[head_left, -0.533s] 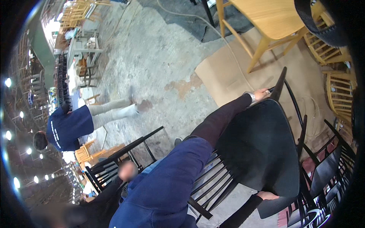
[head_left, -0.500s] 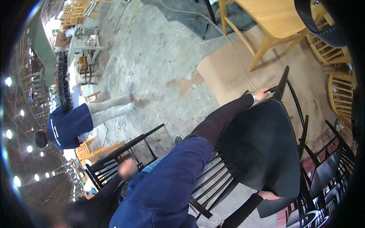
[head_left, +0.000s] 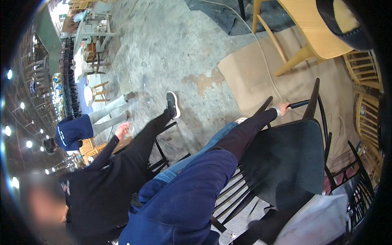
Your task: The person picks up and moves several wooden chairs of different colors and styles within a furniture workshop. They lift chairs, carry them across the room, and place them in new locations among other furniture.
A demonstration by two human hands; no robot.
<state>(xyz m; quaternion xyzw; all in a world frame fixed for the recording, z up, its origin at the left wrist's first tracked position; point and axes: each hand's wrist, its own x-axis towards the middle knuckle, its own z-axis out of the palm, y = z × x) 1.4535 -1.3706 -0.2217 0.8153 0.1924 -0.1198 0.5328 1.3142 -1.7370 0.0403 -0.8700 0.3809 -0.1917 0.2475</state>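
A black wooden chair is tipped in front of me. Its smooth seat faces me, its legs point away to the upper right, and its back spindles run to the lower left. My left hand, with a metal band at the wrist, is closed round a black bar beside one leg. At the lower right a dark sleeve reaches toward the near side of the seat. A pale grey, blurred cloth-like sheet lies over that spot, and I cannot make out my right hand's fingers.
Brown paper covers floor beyond the chair, with a cord across it. A light wooden chair stands there; more wooden chairs and black chairs line the right. A person in black is close at left, another farther off.
The pale sheet has come over the seat's near edge, where my right hand showed before. The person in black has stepped further into view, one hand raised. My left hand still grips the chair.
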